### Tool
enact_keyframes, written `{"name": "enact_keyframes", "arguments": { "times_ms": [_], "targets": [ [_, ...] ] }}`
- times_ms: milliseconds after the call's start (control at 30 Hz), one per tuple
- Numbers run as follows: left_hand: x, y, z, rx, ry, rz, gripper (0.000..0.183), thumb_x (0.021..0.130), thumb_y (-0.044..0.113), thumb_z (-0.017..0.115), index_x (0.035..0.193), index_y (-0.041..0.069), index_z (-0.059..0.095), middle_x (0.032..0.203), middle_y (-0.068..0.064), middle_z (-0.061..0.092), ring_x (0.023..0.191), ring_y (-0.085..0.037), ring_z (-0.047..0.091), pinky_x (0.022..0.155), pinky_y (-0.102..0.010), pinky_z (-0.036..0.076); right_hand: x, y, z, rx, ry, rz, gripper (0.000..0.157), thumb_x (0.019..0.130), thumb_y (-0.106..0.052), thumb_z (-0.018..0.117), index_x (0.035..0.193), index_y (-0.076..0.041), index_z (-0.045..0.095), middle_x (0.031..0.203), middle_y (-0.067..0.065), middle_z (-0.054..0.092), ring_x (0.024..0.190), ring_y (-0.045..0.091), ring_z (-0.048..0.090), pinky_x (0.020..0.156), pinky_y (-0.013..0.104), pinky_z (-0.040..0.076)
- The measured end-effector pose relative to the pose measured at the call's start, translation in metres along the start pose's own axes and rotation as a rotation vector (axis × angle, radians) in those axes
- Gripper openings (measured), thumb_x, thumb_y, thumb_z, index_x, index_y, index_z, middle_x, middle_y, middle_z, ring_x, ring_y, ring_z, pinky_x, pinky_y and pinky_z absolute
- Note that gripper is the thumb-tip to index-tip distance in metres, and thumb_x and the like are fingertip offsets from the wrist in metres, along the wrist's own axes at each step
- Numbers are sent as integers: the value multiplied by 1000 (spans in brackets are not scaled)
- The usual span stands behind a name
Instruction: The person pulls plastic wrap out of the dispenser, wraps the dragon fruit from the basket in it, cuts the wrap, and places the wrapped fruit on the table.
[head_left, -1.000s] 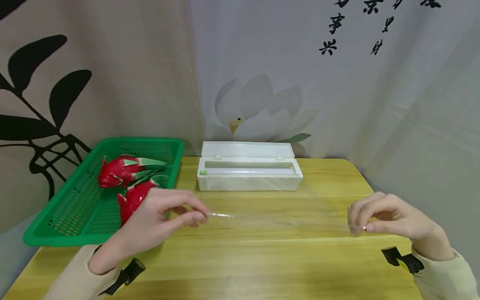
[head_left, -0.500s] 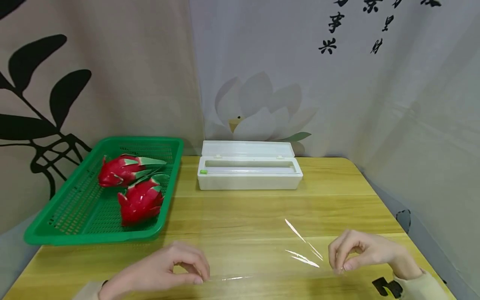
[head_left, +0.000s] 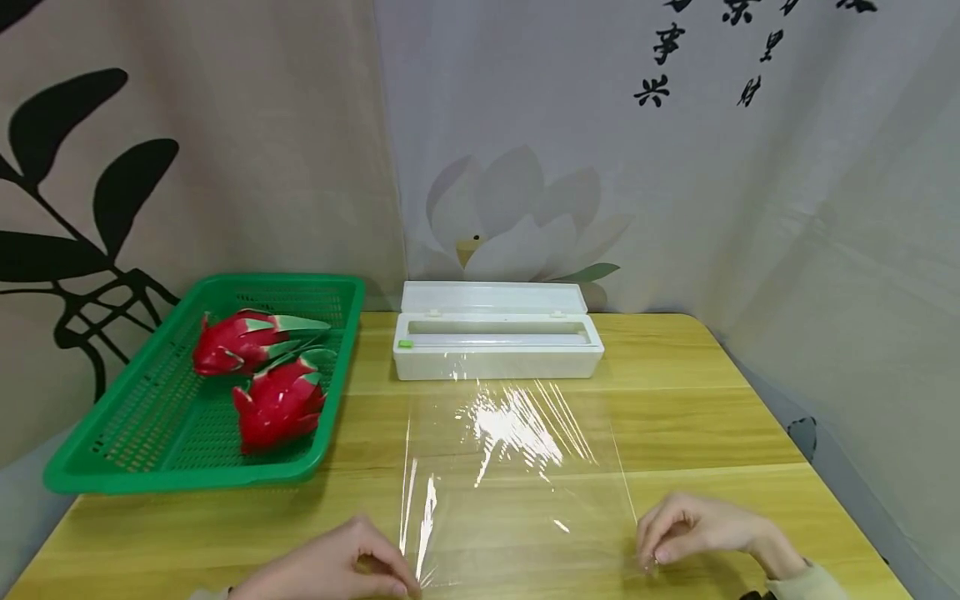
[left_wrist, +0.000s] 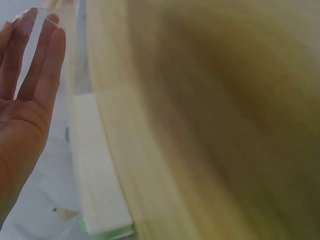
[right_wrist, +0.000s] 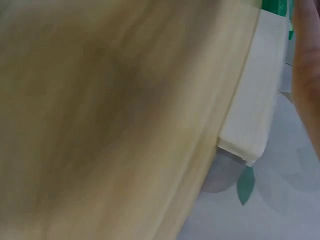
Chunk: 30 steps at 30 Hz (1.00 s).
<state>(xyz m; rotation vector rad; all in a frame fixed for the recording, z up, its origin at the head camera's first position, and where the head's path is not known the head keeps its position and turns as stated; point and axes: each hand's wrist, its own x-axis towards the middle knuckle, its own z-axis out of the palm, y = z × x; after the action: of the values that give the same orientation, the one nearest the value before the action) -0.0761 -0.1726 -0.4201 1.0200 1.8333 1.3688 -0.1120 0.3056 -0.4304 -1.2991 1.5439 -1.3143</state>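
A sheet of clear plastic wrap (head_left: 517, 429) stretches low over the table from the white wrap box (head_left: 498, 364) to both hands, with bright glare and creases on it. My left hand (head_left: 345, 567) pinches its near left corner at the bottom of the head view. In the left wrist view, the film shows at the fingertips of the left hand (left_wrist: 30, 85). My right hand (head_left: 693, 533) pinches the near right corner between thumb and fingers. The box lid (head_left: 495, 297) stands up, and a roll (head_left: 498, 339) lies inside.
At the left, a green plastic basket (head_left: 187, 481) holds two red dragon fruits (head_left: 281, 408), both with green tips. The wooden table (head_left: 675, 417) ends at a curtain (head_left: 300, 167) behind the box.
Both hands have come down and toward the near edge with the plastic wrap. The film, hardly visible before, now lies low and taut across the table's middle. Box and basket have stayed put.
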Motion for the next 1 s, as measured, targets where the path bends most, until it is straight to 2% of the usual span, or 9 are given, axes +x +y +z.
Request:
{"name": "enact_keyframes", "arguments": {
  "times_ms": [200,333,433,467,567,700,833,933,1000],
  "targets": [
    [2,-16,6,-10,-31,-29,20,96,24,56,102,16,73,97,7,73,85,3,63,77,-19,53,-2,7,2,91,-1,92,34,92,14,42,120,7,60,113,27,63,105,21,65,87,37,55],
    [5,-22,8,55,-42,-47,21,95,28,57,97,17,74,97,11,67,89,4,58,79,-18,49,-3,10,4,209,-6,158,33,95,11,39,124,12,55,117,36,56,112,22,63,93,39,53],
    [5,-24,8,138,-41,-31,21,94,30,57,93,18,74,94,10,63,89,7,53,77,-16,47,-4,11,4,269,-1,202,32,96,10,38,125,14,52,118,41,51,116,22,61,96,39,51],
    [5,-24,8,176,-40,-19,22,95,32,57,93,18,74,92,10,63,88,7,53,76,-16,47,-4,11,4,274,2,213,32,96,9,38,125,14,52,118,42,51,117,22,61,96,39,51],
    [4,-23,8,203,-49,-15,21,94,34,57,95,19,73,90,11,64,86,9,53,75,-15,47,-5,11,3,237,5,241,32,97,6,39,125,13,53,118,39,54,114,20,63,94,38,52],
    [2,-22,10,160,-59,-53,20,92,35,61,100,22,73,94,15,67,87,8,56,76,-16,49,-6,10,2,208,0,281,31,98,1,42,124,11,55,116,35,58,109,18,65,92,37,53],
    [2,-22,11,109,-68,-93,20,93,33,58,105,24,72,96,16,70,85,6,60,76,-16,51,-6,10,2,195,-10,256,30,98,1,42,122,12,56,113,36,59,107,21,66,90,40,54],
    [4,-22,12,140,-75,-66,21,96,31,54,106,22,71,95,14,71,81,8,60,73,-16,52,-6,9,2,196,-8,264,28,98,1,43,119,13,58,110,36,59,105,15,66,89,37,55],
    [5,-22,13,212,-67,-21,21,96,30,55,106,20,70,93,12,71,80,10,59,71,-15,52,-6,8,2,203,-6,277,27,98,1,43,116,14,59,108,37,59,103,10,66,87,36,56]
  ]
}}
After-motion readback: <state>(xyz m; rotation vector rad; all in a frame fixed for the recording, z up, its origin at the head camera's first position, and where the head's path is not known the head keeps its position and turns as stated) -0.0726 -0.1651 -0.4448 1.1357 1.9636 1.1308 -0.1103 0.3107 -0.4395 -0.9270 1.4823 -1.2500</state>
